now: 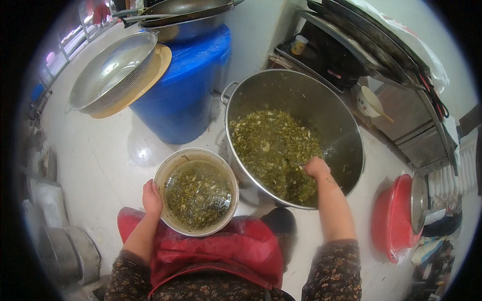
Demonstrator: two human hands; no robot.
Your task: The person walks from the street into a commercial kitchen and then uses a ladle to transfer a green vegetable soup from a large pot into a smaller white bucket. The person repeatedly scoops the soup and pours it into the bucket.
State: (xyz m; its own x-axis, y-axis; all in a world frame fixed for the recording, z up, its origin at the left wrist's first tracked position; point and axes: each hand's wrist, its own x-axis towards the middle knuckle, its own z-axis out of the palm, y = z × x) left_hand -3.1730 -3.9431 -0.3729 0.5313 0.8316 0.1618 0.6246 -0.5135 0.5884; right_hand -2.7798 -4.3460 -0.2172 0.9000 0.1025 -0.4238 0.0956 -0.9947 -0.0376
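A round pale bucket (160, 171) stands just in front of my red apron (211, 252), partly filled with liquid and chopped greens (197, 195). My left hand (152, 197) grips its left side near the rim. To the right, a large steel stockpot (293, 81) holds a bed of wet chopped greens (275, 146), piled towards its left and near side. My right hand (317, 167) reaches inside this pot, closed around the handle of a utensil (299, 163). The utensil's working end is hidden in the greens, so its kind cannot be told.
A blue lidded barrel (177, 101) carries stacked woks (188, 19); a perforated metal colander (113, 71) leans out at its left. Behind the pot are a low shelf with a black tray (282, 48) and a bowl (369, 101). A red basin (391, 218) stands right.
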